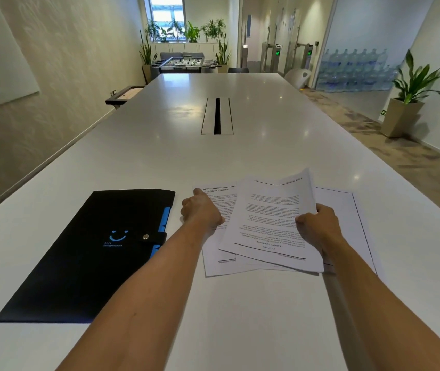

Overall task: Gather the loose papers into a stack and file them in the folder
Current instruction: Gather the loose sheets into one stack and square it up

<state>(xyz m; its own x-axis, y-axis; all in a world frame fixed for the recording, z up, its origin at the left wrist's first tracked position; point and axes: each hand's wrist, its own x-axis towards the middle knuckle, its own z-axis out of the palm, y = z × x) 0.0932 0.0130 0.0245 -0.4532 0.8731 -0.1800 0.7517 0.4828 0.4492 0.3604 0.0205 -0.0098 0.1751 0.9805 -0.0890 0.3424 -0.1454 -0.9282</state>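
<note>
Several printed white papers lie overlapped on the white table (240, 317) in front of me. My right hand (318, 226) grips the right edge of the top sheets (267, 218), whose far edge curls upward. A lower sheet (219, 255) lies under them at the left, and my left hand (200, 210) rests closed on its left edge. Another sheet (347, 207) with a black border line lies flat underneath on the right. A black folder (93, 258), shut with a snap strap and showing a blue smile print and blue tabs, lies to the left of the papers.
A cable slot (217, 116) is set in the table's middle, further away. A potted plant (406, 103) stands on the floor at the right. A foosball table (184, 64) and more plants stand beyond the table's far end.
</note>
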